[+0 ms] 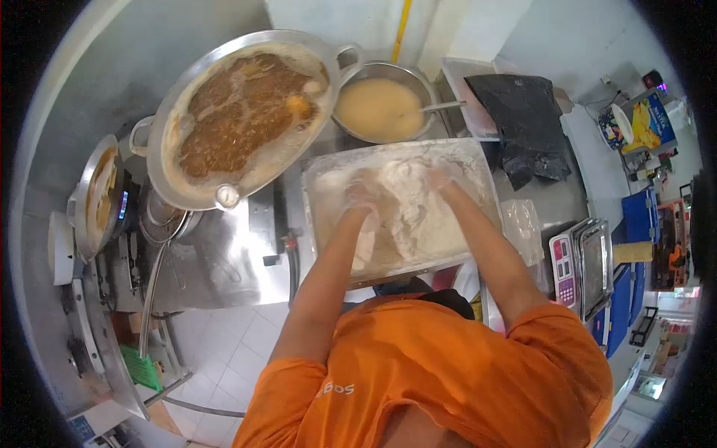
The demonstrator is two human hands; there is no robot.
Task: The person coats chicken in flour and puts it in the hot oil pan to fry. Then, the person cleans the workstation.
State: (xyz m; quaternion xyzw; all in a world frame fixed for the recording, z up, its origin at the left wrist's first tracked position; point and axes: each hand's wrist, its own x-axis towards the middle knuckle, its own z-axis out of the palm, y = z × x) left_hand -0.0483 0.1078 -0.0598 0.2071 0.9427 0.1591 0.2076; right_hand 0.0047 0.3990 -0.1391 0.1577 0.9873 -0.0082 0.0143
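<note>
A large rectangular tray (pixel 489 175) of white flour (pixel 403 213) lies in front of me. Both hands reach into it, seemingly in clear plastic gloves and dusted with flour. My left hand (pixel 362 193) is on the left side of the heaped flour, near the tray's far half. On the right side of that heap, my right hand (pixel 442 179) touches the flour. The fingers of both hands blend into the white powder, so their pose is not clear. Some lumps along the middle look flour-coated; what they are cannot be made out.
A big pan (pixel 160 168) of bubbling brown oil stands at the left. Behind the tray is a steel bowl (pixel 429 86) of pale batter with a utensil handle. A black plastic bag (pixel 519 112) and a scale (pixel 565 272) sit at right. A strainer (pixel 153 295) lies at left.
</note>
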